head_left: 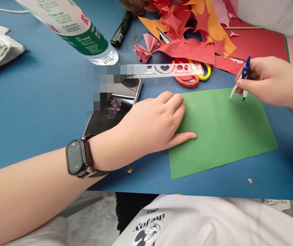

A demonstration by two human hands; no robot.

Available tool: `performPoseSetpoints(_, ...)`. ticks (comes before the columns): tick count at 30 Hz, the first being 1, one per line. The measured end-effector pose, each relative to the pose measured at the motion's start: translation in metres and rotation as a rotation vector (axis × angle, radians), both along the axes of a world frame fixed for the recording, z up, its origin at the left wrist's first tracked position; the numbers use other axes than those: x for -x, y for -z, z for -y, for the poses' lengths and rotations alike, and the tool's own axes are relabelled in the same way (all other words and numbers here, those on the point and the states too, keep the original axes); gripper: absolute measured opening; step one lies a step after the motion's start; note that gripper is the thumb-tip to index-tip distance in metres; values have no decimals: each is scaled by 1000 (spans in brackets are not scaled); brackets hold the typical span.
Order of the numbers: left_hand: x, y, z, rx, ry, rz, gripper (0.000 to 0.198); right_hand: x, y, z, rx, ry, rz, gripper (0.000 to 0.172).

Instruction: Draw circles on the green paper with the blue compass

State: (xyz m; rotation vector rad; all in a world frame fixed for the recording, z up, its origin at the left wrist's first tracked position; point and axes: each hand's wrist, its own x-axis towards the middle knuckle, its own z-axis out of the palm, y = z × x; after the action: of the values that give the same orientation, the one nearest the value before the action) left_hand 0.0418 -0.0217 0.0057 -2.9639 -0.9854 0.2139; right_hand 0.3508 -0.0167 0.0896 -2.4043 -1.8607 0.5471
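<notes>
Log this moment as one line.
left hand: resting on green paper | right hand: holding blue-and-white drawing compass over green paper | nearby: clear stencil ruler, scissors

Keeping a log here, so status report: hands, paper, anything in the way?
Left hand resting on left side of green paper. Right hand gripping compass over far right corner. Scissors and ruler beyond far edge.

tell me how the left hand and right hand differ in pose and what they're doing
The left hand lies back up on the left edge of the green sheet; the right hand is at its far right corner.
The left hand's thumb stretches out, holding no tool; the right hand's fingers grip a blue-and-white compass.
The left wrist wears a watch; the right wrist is bare.
Both hands are ungloved.
</notes>
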Motion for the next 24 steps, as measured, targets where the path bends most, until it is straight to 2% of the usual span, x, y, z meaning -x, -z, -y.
performPoseSetpoints(5,-3,-3,1,-67,26,-89,74,-3,2,3,-33,-94,81,19)
performPoseSetpoints(7,-4,-4,1,-121,58,-112,74,-9,5,5,-145,-153,45,15)
performPoseSetpoints(9,-5,-5,1,-150,78,-124,74,-14,10,8,-299,-243,-66,9)
performPoseSetpoints(11,-6,-6,1,-157,84,-144,76,-15,18,11,-394,-322,-187,9)
performPoseSetpoints(14,-8,-8,2,-150,85,-173,81,-9,32,13,-363,-423,-215,6)
performPoseSetpoints(17,-9,-8,2,-141,84,-167,83,-2,41,12,-349,-517,-127,14)
performPoseSetpoints(21,-8,-7,2,-126,63,-122,78,3,46,9,-325,-641,-105,16)
performPoseSetpoints(24,-6,-6,2,-81,43,-87,77,5,47,7,-290,-672,-101,16)
